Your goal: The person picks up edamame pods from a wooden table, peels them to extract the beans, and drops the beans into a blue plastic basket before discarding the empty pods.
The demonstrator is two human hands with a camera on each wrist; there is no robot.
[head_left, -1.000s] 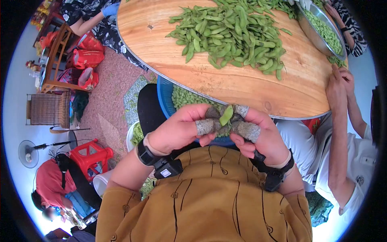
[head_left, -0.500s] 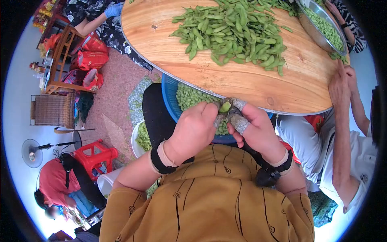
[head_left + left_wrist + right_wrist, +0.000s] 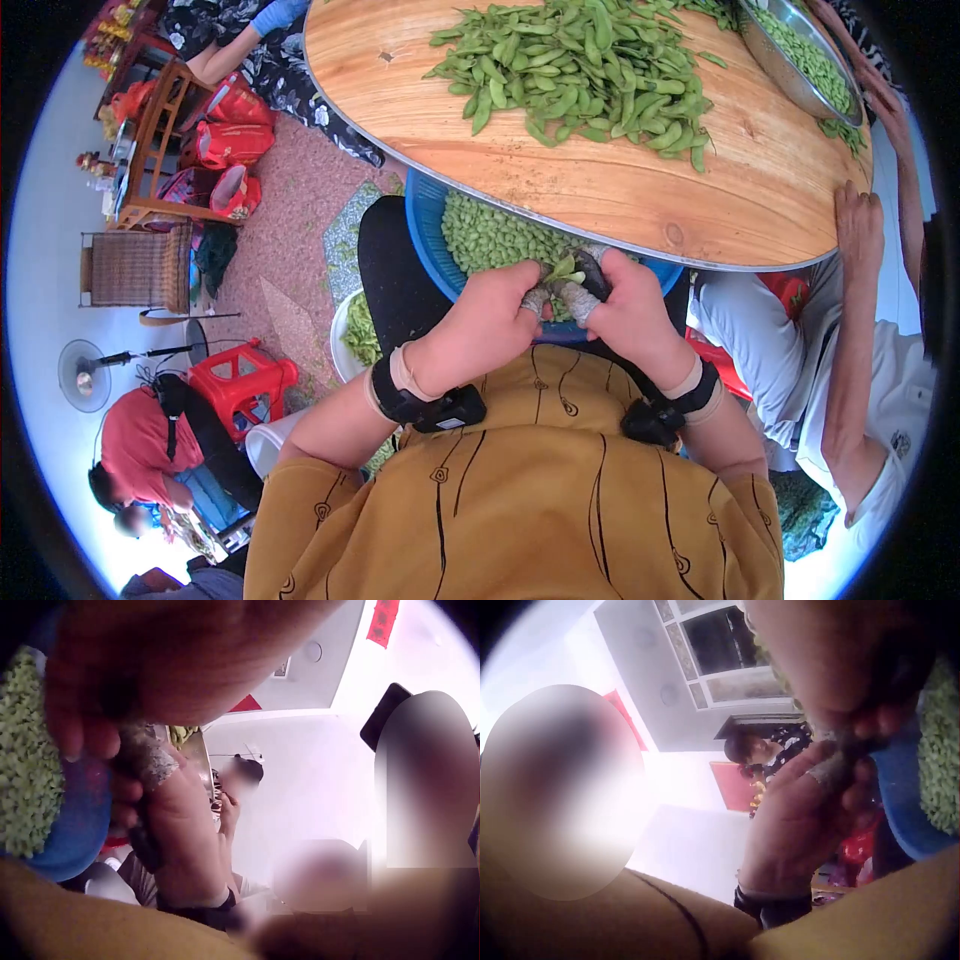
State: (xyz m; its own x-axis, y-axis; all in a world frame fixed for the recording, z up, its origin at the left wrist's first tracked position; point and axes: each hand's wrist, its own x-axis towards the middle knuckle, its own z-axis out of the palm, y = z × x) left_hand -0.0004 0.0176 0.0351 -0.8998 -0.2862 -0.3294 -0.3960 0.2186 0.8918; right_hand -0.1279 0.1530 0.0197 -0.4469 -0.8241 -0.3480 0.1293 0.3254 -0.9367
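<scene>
The pod [image 3: 566,268] is partly covered by the left hand [image 3: 485,325] and right hand [image 3: 638,302], and can't really be made out in either wrist view. Blue basket [image 3: 428,222] is half hidden by the table [image 3: 480,160], pod pile [image 3: 580,85] gets cropped up top, and big wrist-view patches are blurred.

A bright red plastic stool [image 3: 243,385] stands on a speckled pink floor [image 3: 285,195]. Near the stool is a brown woven chair [image 3: 135,270]; farther off stands a brown wooden rack [image 3: 150,150]. Across from the stool is a big light-brown wooden table [image 3: 600,215] with a rounded silver edge. Past the stool, away from the table, is a plain white wall [image 3: 50,300], and bright white light [image 3: 125,545] shines there.
</scene>
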